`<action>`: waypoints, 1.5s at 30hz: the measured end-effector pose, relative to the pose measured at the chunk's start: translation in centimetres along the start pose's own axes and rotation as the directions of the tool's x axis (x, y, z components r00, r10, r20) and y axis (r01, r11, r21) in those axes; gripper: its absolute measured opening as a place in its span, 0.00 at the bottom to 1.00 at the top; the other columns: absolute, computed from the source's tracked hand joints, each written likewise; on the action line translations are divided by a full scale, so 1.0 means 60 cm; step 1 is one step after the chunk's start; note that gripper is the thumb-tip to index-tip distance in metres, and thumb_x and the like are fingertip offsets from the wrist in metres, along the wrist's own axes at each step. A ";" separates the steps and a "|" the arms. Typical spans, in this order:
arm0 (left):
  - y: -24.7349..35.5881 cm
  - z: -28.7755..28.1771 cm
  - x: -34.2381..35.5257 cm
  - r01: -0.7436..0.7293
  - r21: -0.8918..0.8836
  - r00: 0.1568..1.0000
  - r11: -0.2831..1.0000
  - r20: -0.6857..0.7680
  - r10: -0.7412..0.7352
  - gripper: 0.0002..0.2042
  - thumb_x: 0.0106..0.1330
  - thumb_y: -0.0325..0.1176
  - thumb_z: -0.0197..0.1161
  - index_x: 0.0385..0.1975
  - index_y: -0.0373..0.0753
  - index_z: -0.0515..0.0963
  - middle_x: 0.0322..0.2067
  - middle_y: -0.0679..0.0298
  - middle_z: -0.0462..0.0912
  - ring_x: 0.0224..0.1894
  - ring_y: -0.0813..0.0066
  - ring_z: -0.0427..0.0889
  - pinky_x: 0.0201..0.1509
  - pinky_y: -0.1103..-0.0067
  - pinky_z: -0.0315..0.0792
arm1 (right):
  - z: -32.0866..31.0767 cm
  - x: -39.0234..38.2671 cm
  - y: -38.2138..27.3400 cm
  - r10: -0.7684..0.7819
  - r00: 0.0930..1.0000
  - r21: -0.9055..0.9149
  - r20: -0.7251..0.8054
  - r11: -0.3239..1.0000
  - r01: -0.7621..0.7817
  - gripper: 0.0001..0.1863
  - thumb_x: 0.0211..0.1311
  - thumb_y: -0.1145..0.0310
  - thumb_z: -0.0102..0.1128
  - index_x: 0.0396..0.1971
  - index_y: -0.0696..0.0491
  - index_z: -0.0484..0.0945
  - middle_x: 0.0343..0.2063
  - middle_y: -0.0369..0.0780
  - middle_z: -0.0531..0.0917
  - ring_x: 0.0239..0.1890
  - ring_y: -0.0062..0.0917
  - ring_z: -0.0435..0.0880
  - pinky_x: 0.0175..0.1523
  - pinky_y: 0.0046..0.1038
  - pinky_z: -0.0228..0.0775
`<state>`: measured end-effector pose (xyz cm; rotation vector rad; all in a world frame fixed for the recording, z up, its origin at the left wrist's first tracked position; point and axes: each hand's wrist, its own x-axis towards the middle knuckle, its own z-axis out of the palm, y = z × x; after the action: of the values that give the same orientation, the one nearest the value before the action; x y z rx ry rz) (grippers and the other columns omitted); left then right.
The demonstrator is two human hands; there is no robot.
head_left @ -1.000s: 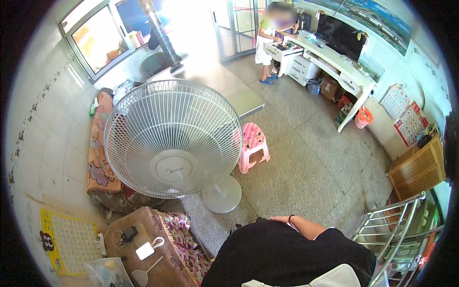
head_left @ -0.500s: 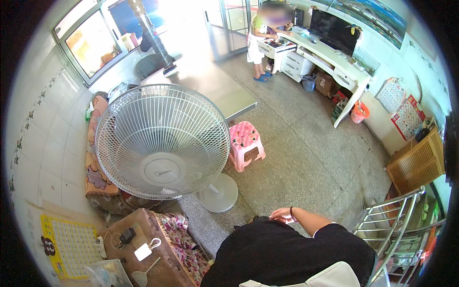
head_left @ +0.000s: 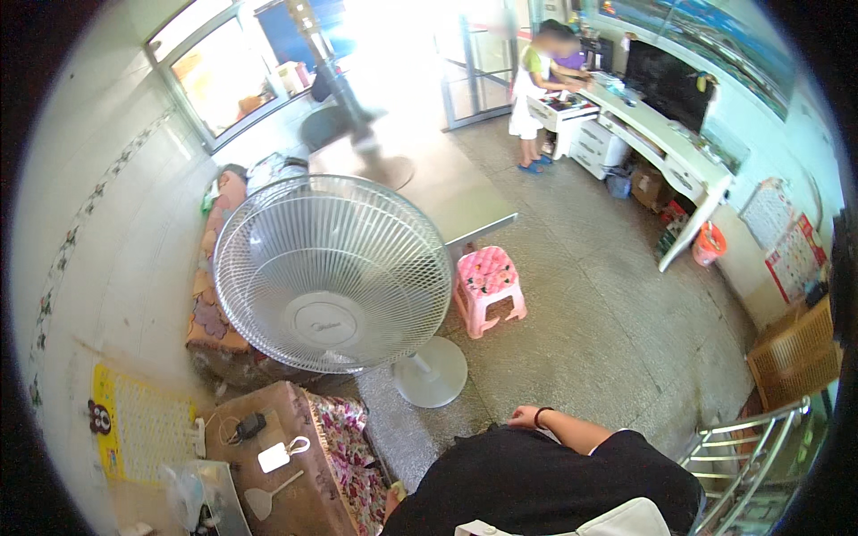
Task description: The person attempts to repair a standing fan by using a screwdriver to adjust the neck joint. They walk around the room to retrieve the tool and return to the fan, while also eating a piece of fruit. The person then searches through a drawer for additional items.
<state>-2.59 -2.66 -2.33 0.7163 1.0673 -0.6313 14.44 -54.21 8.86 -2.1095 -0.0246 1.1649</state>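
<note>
My right hand (head_left: 525,416), with a dark band on the wrist, is low in front of my black shirt (head_left: 527,478). Its fingers look loosely bent, with nothing visible in them, and the shirt hides part of the hand. Only a sliver of my left hand (head_left: 391,502) shows, at the shirt's left edge beside a flowered cloth (head_left: 344,456). A small pale yellow-green thing (head_left: 399,489) sits at its fingers, too little seen to name. Ahead on the left stands a large grey fan (head_left: 331,268), its round base (head_left: 431,373) on the floor.
A pink stool (head_left: 490,286) stands right of the fan, near a table (head_left: 460,192). Two people (head_left: 541,89) are at a white desk (head_left: 661,143) with an open drawer. A brown cabinet (head_left: 295,500) bears a flyswatter (head_left: 259,502). At right is a metal rack (head_left: 751,456).
The view has swung, so the room sits farther right and lower. My right hand has drawn in, its fingers less spread. A second person in purple now shows at the desk.
</note>
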 end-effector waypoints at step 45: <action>-0.351 -0.029 -0.100 -0.545 -0.523 0.743 0.656 -0.664 0.088 0.24 0.51 0.59 0.58 0.23 0.42 0.66 0.11 0.64 0.67 0.09 0.74 0.65 0.10 0.80 0.57 | -0.412 -0.241 -1.055 -0.888 0.096 -0.674 -0.449 0.408 0.617 0.34 0.64 0.40 0.32 0.48 0.55 0.71 0.42 0.51 0.78 0.51 0.41 0.73 0.57 0.34 0.60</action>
<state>-21.62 -13.58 -1.74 0.4054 1.5720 0.3925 43.74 -26.27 65.33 -2.1459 -0.9045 -0.5372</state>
